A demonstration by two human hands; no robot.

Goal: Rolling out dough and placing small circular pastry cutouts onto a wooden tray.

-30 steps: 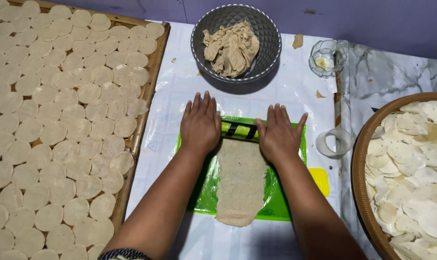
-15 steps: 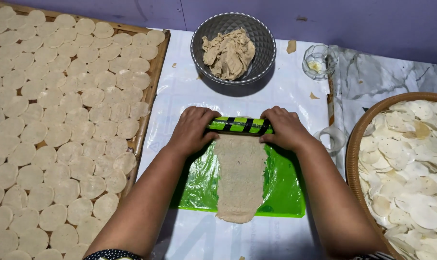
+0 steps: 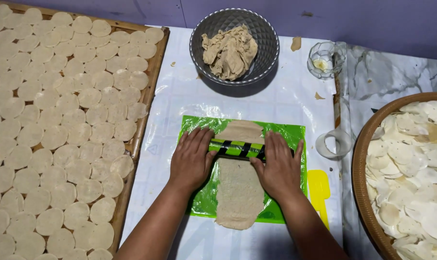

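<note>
On the far left a wooden tray [image 3: 156, 72] lies packed with rows of pale round dough discs [image 3: 59, 110], unchanged from the earlier frames. Right of it, on the white plastic sheet [image 3: 180, 96], the left hand [image 3: 192, 159] rests flat, fingers stretched and together, palm pressing one end of the green-and-black striped rolling pin [image 3: 237, 148]; half a second ago its fingers were curled over the pin farther up the mat. The pin now lies across the long strip of flattened dough [image 3: 238, 183] on the green mat [image 3: 201, 202], nearer the person than before, so a stretch of dough shows beyond it. Above, the grey metal bowl [image 3: 266, 33] holds a lump of dough [image 3: 230, 50]. The right hand [image 3: 278, 166] lies flat and open on the pin's other end, likewise pulled back. Neither hand closes around the pin. Farther right come a yellow scraper [image 3: 318, 190], a small glass [image 3: 326, 58], a white ring cutter [image 3: 335, 143], and a woven basket [image 3: 360, 163] of thin cut rounds [image 3: 411, 173].
</note>
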